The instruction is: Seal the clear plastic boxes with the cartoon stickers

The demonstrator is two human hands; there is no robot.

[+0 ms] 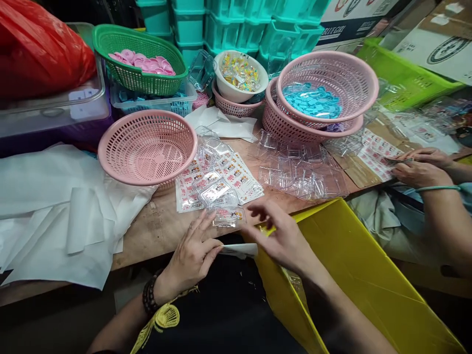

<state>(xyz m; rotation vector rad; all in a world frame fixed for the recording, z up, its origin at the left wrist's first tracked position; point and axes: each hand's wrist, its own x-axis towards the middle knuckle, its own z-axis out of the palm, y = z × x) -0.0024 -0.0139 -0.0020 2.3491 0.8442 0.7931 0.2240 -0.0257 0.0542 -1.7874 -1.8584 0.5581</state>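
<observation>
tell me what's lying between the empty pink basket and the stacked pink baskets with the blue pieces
In the head view, printed sticker sheets and clear plastic blister shells lie on the wooden table between the empty pink basket and the stacked pink baskets.

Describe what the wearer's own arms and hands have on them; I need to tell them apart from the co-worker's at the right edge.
Both forearms are bare, without gloves or long sleeves. The left hand has a bracelet of dark round beads at the wrist, and a black cloth with yellow trim lies under that forearm. The right hand shows no ring, watch or band.
</observation>
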